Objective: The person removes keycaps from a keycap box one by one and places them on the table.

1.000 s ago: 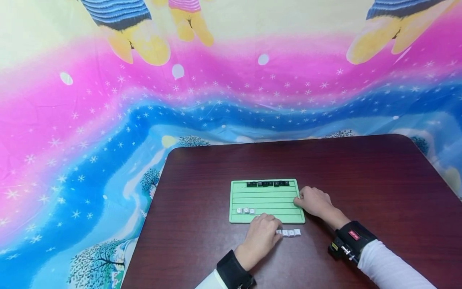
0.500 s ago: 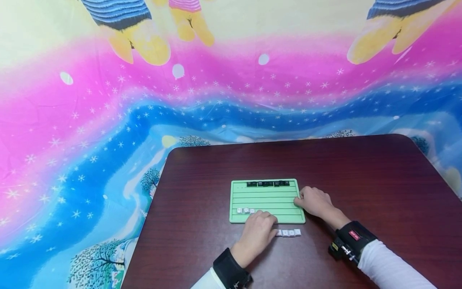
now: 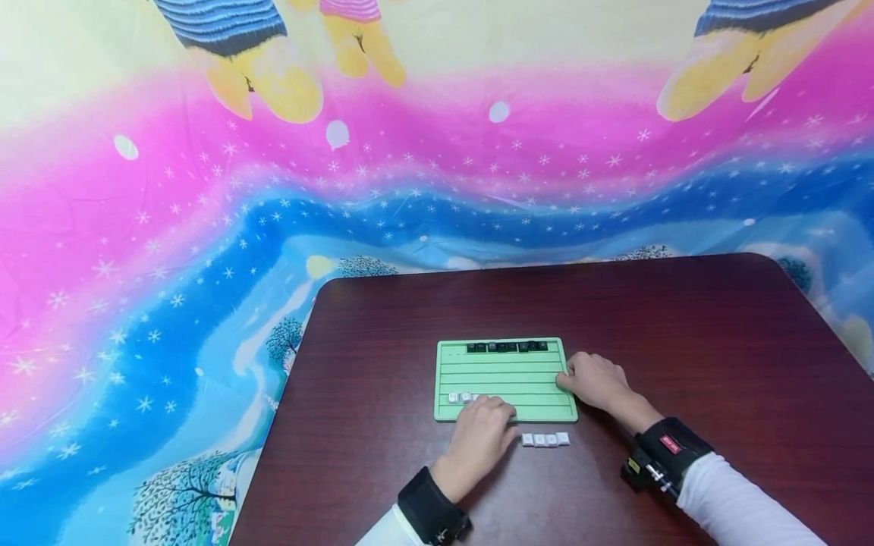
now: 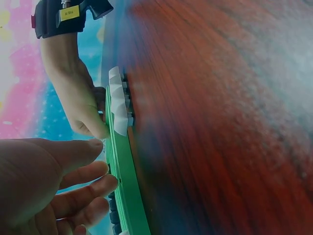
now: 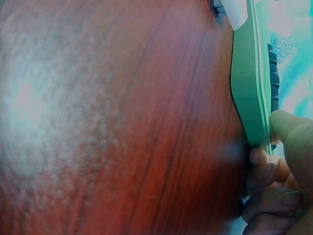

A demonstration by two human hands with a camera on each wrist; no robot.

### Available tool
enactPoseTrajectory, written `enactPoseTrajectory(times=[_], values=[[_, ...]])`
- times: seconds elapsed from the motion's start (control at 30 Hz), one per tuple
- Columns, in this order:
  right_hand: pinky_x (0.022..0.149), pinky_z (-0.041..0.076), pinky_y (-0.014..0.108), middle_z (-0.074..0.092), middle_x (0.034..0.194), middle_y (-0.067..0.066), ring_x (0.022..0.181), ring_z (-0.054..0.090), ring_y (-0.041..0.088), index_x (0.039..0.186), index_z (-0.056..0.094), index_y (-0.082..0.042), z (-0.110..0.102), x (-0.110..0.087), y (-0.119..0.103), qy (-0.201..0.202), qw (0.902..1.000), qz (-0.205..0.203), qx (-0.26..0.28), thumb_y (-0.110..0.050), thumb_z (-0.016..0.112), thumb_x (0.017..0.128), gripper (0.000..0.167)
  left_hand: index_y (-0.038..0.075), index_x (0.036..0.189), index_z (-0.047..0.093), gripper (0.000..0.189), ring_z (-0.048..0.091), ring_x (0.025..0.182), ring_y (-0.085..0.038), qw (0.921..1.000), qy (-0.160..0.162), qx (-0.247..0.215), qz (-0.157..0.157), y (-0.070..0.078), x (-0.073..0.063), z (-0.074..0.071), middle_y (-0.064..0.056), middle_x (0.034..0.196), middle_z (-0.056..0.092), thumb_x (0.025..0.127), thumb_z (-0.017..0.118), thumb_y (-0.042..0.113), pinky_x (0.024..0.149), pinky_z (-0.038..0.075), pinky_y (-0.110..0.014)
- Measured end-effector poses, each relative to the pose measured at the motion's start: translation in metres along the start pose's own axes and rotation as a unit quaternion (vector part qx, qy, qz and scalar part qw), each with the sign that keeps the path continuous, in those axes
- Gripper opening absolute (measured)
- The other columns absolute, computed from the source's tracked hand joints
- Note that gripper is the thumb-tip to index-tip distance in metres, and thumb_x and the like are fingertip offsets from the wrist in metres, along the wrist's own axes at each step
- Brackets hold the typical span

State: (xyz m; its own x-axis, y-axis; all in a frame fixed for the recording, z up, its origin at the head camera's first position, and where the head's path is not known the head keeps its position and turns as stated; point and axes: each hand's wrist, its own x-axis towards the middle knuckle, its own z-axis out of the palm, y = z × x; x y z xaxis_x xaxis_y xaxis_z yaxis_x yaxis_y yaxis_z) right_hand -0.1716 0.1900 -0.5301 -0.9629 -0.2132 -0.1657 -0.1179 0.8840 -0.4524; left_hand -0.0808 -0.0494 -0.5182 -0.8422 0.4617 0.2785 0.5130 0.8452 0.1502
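Note:
A light green grooved board (image 3: 505, 378) lies on the table. My right hand (image 3: 596, 381) holds its right edge; in the right wrist view the thumb (image 5: 286, 126) lies on top and the fingers curl below. My left hand (image 3: 482, 434) is over the board's near edge, its fingers by the white keycaps (image 3: 454, 397) in a lower groove and partly covering one. In the left wrist view its thumb and fingers (image 4: 93, 188) are slightly bent and apart, with nothing visible between them. Several loose white keycaps (image 3: 545, 440) sit in a row just in front of the board.
Black keycaps (image 3: 507, 347) line the board's top groove. The dark red-brown table (image 3: 717, 341) has rounded far corners. A colourful printed cloth (image 3: 437, 152) hangs behind it.
My left hand has shifted left, uncovering the leftmost loose white keycap and partly covering the third one on the board. The right hand and board stay still.

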Motion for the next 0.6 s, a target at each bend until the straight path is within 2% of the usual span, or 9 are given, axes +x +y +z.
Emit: enactPoseTrajectory(times=[0.2,0.6], values=[[0.048,0.013,0.026,0.022,0.052,-0.009,0.05,0.018,0.009,0.053,0.033,-0.021,-0.002,-0.0011,-0.002,0.0,1.0,-0.002,0.002,-0.029,0.062,0.09,0.047,0.019,0.097,0.077,0.019,0.064,0.083,-0.01,0.9999,0.008,0.002,-0.007,-0.0028,-0.0007,-0.0021,0.006,0.094,0.075,0.083,0.082,0.031,0.073,0.049,-0.021],[0.048,0.014,0.026,0.023,0.052,-0.01,0.05,0.019,0.009,0.053,0.034,-0.022,-0.0007,-0.0001,-0.0013,-0.004,1.0,0.001,0.003,-0.029,0.062,0.089,0.046,0.016,0.103,0.076,0.025,0.064,0.086,-0.012,0.9995,0.028,0.005,-0.016,-0.0091,0.0004,-0.0015,0.004,0.099,0.075,0.083,0.082,0.03,0.072,0.05,-0.021]])
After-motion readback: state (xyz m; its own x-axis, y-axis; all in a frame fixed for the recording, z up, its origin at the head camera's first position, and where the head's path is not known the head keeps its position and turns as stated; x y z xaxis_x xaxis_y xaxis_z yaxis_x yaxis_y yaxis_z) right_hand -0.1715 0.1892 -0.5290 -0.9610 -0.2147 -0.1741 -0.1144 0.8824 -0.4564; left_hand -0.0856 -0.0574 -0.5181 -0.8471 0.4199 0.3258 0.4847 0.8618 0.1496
